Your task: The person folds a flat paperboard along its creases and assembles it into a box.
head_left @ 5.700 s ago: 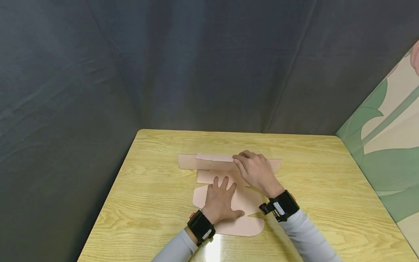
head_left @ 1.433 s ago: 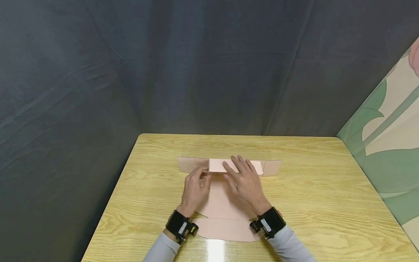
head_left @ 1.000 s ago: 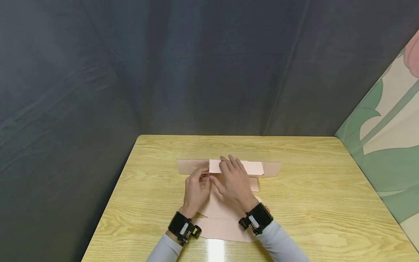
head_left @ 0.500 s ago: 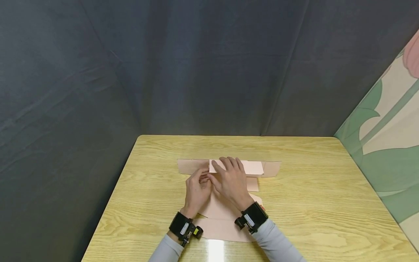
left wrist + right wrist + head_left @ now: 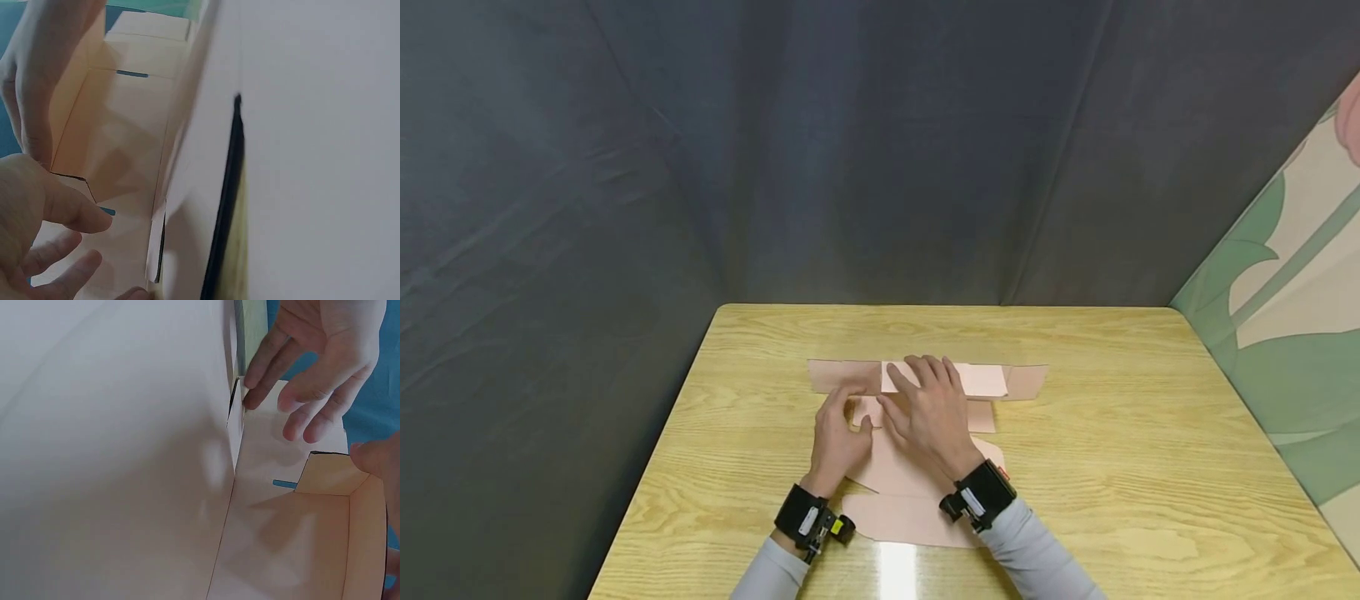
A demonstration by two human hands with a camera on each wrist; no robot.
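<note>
A pale pink, part-folded cardboard box (image 5: 898, 518) lies on the table in the head view. Its far panel (image 5: 985, 381) is folded up and over, with side flaps sticking out at both ends. My right hand (image 5: 936, 417) grips this panel near its left end, fingers over the top. In the right wrist view a small tab (image 5: 330, 472) is bent inward beside a narrow slot (image 5: 284, 484), with the right thumb at its corner. My left hand (image 5: 837, 442), fingers apart and thumb spread, is by the left side flap (image 5: 842, 375), pinching nothing.
The box stands on a wood-grain table (image 5: 1120, 467). Dark cloth (image 5: 880, 150) hangs behind and to the left. A flower-patterned panel (image 5: 1300, 333) borders the right side. Each wrist wears a black camera band, the left one (image 5: 805, 517) close to the box's near flap.
The right hand shifted left along the folded panel, then stayed there. In the last half second the left hand drew back from the panel's left end and its fingers spread.
</note>
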